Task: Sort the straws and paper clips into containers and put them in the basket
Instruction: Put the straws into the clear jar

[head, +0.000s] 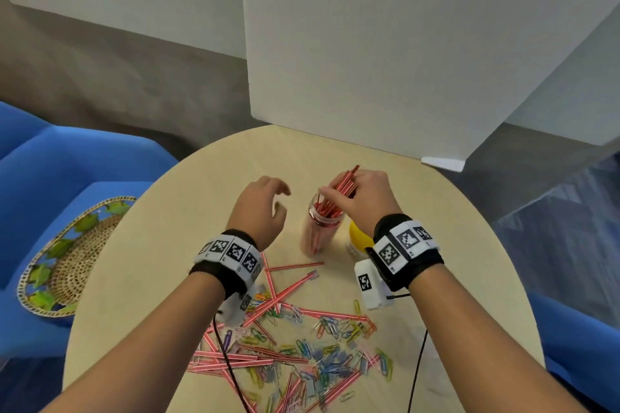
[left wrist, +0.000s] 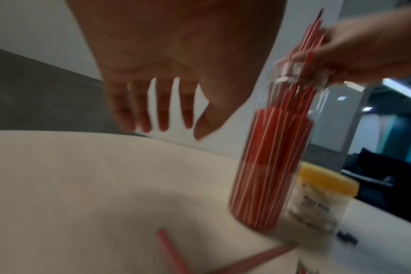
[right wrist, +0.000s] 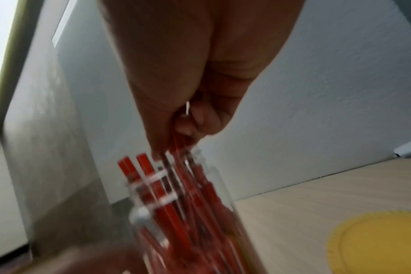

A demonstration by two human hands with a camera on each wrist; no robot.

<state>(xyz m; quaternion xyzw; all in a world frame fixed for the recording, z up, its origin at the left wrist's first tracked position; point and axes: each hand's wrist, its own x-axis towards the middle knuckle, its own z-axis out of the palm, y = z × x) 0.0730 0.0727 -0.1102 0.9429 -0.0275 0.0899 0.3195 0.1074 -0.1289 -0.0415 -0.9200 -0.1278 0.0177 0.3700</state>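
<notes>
A clear jar [head: 322,228] [left wrist: 272,161] [right wrist: 183,213] packed with red-and-white striped straws stands upright in the middle of the round table [head: 188,198]. My right hand [head: 355,198] [left wrist: 354,53] [right wrist: 188,111] pinches a bundle of straws [head: 345,183] whose lower ends are inside the jar mouth. My left hand [head: 268,208] [left wrist: 160,103] hovers just left of the jar with loosely spread fingers, holding nothing. More straws [head: 292,288] and coloured paper clips [head: 335,339] lie scattered on the near half of the table.
A yellow-lidded container [head: 359,238] [left wrist: 326,187] [right wrist: 378,241] stands right behind the jar, under my right wrist. A woven basket [head: 67,258] sits on a blue chair to the left. White panels [head: 385,43] rise at the table's far edge.
</notes>
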